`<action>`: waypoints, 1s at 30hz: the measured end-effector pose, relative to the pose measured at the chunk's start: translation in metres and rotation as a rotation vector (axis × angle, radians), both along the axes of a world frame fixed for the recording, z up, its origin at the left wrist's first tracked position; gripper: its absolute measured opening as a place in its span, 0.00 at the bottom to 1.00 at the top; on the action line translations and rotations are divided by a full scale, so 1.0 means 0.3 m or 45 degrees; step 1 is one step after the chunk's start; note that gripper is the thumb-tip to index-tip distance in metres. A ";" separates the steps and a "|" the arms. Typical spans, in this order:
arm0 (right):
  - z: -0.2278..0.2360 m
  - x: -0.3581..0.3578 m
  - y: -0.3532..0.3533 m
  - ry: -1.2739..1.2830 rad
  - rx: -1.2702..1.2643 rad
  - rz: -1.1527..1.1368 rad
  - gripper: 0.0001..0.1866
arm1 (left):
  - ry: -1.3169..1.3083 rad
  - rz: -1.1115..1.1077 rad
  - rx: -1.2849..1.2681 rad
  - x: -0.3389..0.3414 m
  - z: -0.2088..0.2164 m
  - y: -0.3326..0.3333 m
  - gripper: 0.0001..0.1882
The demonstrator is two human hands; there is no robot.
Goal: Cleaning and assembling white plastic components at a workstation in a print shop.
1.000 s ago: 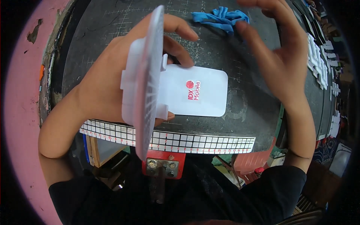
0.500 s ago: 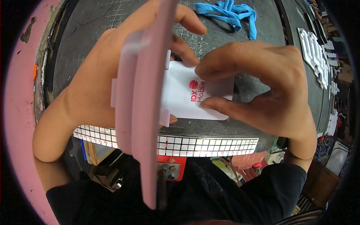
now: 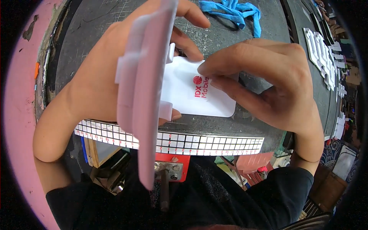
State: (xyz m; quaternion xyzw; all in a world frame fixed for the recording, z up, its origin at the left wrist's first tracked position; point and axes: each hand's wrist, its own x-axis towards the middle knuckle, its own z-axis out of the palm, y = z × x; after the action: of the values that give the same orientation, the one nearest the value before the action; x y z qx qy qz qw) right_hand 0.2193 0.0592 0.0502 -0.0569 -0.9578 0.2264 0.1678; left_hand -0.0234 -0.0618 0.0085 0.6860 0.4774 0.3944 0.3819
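Observation:
A white plastic piece has a flat, round-cornered plate point(image 3: 214, 105) bearing a red printed mark, and small tabs beside it. A tall, pinkish, blurred panel point(image 3: 149, 88) stands edge-on in front and seems joined to it. My left hand point(image 3: 96, 69) is closed around the piece from behind, one fingertip at the plate's far edge and another near the lower tab; the panel hides its palm. Over the plate, my right hand point(image 3: 264, 76) pinches thumb and forefinger together at the red mark. Whatever lies between those fingertips is too small to make out.
A crumpled blue cloth strip point(image 3: 234, 13) lies at the back of the dark worktop point(image 3: 96, 23). Along the near edge runs a white gridded measuring strip point(image 3: 207, 145), above a red metal bracket point(image 3: 180, 163). Several white plastic pieces point(image 3: 320, 57) lie at right. A pink wall point(image 3: 19, 115) borders the left.
My right thumb has moved up to meet the forefinger, closing the gap between them. The plastic piece has shifted slightly up and left, and its panel's lower end has risen.

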 end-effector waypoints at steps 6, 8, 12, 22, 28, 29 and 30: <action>-0.014 0.010 0.010 0.047 -0.047 0.121 0.13 | 0.008 0.032 0.019 0.003 -0.010 -0.006 0.62; -0.017 0.011 0.010 0.035 -0.028 0.159 0.13 | -0.038 0.070 0.032 0.027 -0.001 -0.010 0.61; -0.024 0.008 0.014 0.055 0.084 0.227 0.16 | -0.011 0.133 -0.007 0.055 0.036 -0.022 0.61; -0.011 0.016 -0.009 0.087 0.500 0.405 0.23 | -0.146 -0.053 -0.061 -0.019 0.000 0.014 0.57; -0.023 0.017 -0.012 0.102 0.510 0.416 0.20 | -0.208 -0.116 -0.086 -0.041 -0.022 0.029 0.56; -0.029 0.019 -0.012 0.120 0.511 0.414 0.19 | -0.211 -0.119 -0.092 -0.042 -0.025 0.031 0.56; -0.033 0.023 -0.011 0.132 0.505 0.411 0.19 | -0.221 -0.125 -0.099 -0.042 -0.031 0.039 0.56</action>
State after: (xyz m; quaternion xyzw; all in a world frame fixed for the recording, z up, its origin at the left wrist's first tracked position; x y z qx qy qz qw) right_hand 0.2263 0.0560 0.0403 0.1423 -0.9702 0.0607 0.1864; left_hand -0.0359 -0.0500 -0.0008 0.6566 0.4232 0.4143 0.4671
